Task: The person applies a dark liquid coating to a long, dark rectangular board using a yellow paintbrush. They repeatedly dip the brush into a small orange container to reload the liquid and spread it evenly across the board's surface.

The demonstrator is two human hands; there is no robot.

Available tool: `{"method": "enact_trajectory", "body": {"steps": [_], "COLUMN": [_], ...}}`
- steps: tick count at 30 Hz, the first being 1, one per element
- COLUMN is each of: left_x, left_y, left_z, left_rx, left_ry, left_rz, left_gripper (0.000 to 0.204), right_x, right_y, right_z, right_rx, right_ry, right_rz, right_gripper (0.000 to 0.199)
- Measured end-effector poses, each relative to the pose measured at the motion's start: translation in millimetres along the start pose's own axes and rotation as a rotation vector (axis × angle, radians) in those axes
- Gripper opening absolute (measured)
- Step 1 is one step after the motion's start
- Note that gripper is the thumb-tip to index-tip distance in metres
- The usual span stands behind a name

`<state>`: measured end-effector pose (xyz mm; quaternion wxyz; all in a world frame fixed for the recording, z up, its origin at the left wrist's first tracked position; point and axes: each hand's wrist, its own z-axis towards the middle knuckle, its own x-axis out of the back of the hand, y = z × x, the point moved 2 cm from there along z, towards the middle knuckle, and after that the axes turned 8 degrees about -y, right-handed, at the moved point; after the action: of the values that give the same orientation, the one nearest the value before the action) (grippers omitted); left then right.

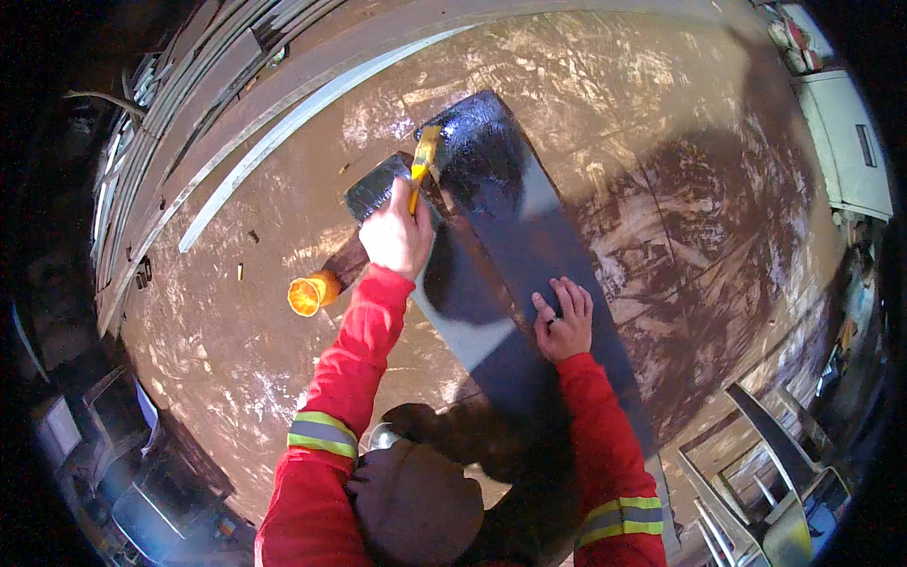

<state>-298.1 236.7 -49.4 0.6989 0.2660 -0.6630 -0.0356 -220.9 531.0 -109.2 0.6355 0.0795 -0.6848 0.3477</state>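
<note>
A yellow paintbrush [422,161] is held tight in the left hand [397,236], with its bristles on a long dark board [529,236]. The board is laid flat on the brown bench [661,142] and is pressed down by the open right hand [564,326]. The wet paint is likely slippery. The brush looks light and is best held by its handle. An orange cup [312,293] is set nearby.

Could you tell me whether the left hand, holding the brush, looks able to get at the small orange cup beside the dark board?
Probably yes. The orange cup stands on the floor just left of the left hand, with bare floor between them. The hand already grips the brush, though.
</note>
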Motion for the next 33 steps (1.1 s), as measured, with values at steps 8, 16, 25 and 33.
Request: {"method": "enact_trajectory", "body": {"steps": [8,16,25,33], "left_x": [-11,-5,-5,2], "left_y": [16,8,9,15], "left_z": [-50,-70,-85,-104], "left_rx": [-0.254,-0.248,-0.206,-0.197], "left_ry": [-0.175,-0.185,-0.167,-0.173], "left_rz": [-0.059,0.026,0.050,-0.005], "left_gripper": [0.019,0.016,0.017,0.015], "right_x": [-2,4,3,4], "right_y": [2,-1,-7,-4], "right_z": [-2,2,-1,1], "right_rx": [-0.005,-0.009,-0.011,-0.019], "right_ry": [0.015,-0.020,-0.006,-0.018], "right_rz": [-0.017,0.023,0.030,0.015], "right_gripper": [0.047,0.044,0.041,0.042]}}
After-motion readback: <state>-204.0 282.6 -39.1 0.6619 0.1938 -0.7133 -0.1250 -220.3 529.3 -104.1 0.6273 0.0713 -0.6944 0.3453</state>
